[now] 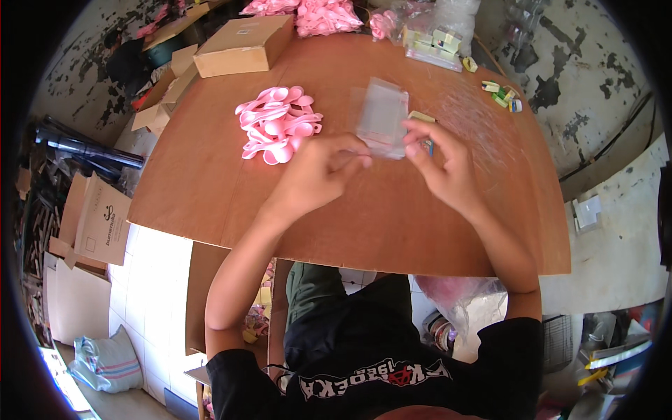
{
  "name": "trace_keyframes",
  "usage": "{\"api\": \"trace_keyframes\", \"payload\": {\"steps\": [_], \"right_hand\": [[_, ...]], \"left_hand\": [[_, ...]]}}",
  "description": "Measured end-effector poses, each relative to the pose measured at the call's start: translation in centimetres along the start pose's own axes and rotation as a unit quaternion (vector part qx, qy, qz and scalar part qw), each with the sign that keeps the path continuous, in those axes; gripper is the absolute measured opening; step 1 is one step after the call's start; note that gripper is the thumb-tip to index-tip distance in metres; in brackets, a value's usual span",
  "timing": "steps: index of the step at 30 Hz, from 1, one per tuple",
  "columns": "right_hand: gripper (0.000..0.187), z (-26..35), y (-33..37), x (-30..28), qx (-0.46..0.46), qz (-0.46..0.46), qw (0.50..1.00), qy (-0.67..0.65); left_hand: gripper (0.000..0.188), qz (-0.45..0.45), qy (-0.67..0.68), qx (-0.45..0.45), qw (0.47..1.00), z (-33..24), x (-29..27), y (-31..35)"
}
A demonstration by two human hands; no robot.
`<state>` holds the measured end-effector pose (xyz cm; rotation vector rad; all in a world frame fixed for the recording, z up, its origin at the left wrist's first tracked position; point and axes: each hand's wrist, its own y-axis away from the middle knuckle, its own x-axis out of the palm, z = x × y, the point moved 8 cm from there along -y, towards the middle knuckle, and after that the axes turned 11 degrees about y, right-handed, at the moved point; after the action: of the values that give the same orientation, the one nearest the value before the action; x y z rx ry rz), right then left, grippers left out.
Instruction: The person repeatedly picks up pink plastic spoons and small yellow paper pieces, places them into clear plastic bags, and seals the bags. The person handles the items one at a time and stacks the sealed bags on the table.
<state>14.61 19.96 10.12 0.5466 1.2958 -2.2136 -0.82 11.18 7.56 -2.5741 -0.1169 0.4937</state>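
Observation:
A stack of clear plastic bags (383, 112) lies on the brown table, in front of me and a little right of the middle. My left hand (325, 168) is at the stack's near left corner, thumb and finger pinched together. Whether a thin clear bag is between them cannot be made out. On the stack's right side, my right hand (444, 164) is curved, with a gap between thumb and forefinger and nothing visible in it. Left of the stack sits a pile of pink plastic spoons (276, 126). A small pale yellow piece (421, 116) shows just beyond my right fingers.
A closed cardboard box (245, 45) stands at the table's far left, with bagged pink spoons (327, 17) beside it. Loose clear film (465, 119) spreads at the right, near small yellow and green pieces (500, 94). An open carton (234, 301) stands below the table's front edge.

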Motion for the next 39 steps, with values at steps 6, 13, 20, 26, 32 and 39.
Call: {"api": "trace_keyframes", "payload": {"steps": [6, 13, 20, 26, 32, 39], "right_hand": [[0.024, -10.5, 2.6, 0.1, 0.026, 0.086, 0.963, 0.253], [0.016, -13.1, 3.7, 0.4, 0.095, 0.097, 0.965, 0.225], [0.014, -10.0, 3.3, -0.3, 0.047, 0.054, 0.949, 0.307], [0.011, -1.8, 1.1, -4.7, 0.064, -0.112, 0.985, 0.117], [0.009, 2.4, -0.9, -1.2, 0.052, -0.066, 0.994, -0.076], [0.008, 3.2, -1.2, -0.3, -0.052, -0.023, 0.997, 0.058]], "left_hand": [[0.016, -0.177, 0.182, -0.149, 0.956, 0.1, -3.1, 3.4], [0.025, -0.214, 0.206, -0.152, 0.943, 1.7, -4.3, 4.0], [0.023, -0.243, 0.249, -0.163, 0.923, 2.6, -4.7, 5.4], [0.025, -0.179, 0.309, -0.214, 0.909, 3.7, -2.6, 6.1], [0.022, -0.092, 0.289, -0.236, 0.923, 3.5, -0.1, 6.7], [0.025, -0.107, 0.266, -0.217, 0.933, 2.9, -0.5, 7.3]]}}
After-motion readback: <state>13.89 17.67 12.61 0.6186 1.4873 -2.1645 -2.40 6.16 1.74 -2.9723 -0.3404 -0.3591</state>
